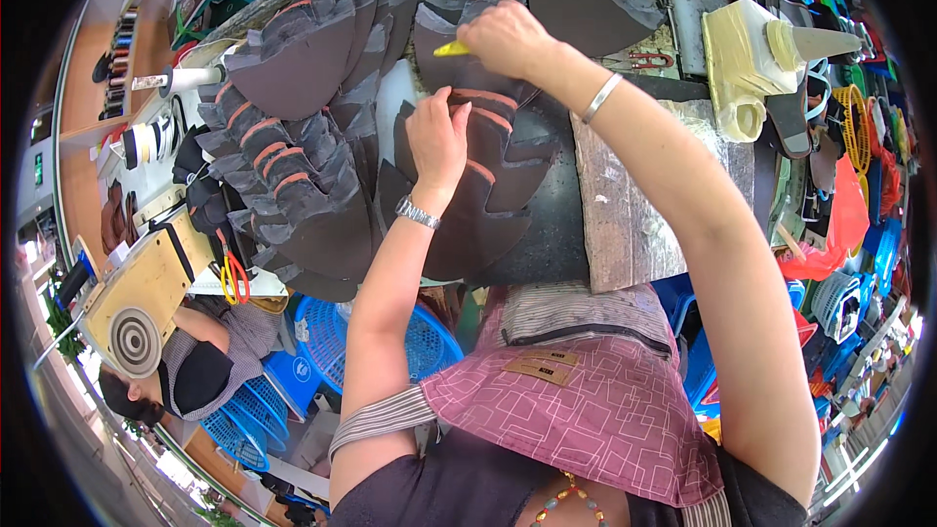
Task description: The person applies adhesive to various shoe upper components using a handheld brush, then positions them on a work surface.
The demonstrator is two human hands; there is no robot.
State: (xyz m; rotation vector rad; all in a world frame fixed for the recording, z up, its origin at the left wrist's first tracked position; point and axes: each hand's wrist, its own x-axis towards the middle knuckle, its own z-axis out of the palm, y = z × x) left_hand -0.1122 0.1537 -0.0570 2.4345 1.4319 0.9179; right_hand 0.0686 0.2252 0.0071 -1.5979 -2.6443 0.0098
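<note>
Dark brown, curved sheet pieces with orange-edged strips, perhaps leather, lie in overlapping rows on the worktable. My right hand is closed around a slim yellow tool; its kind is hidden by the fist, and its yellow end points left. Just below it, my left hand has its fingers and thumb drawn together at the edge of a dark brown piece in the middle row. A larger stack of such pieces spreads to the left, and another stack sits at the far side.
A worn board lies to my right, beyond it a cream glue-coated container. Red-handled snips rest near the far edge. At left are a sewing machine, orange-yellow scissors and a seated person. A blue basket stands below.
</note>
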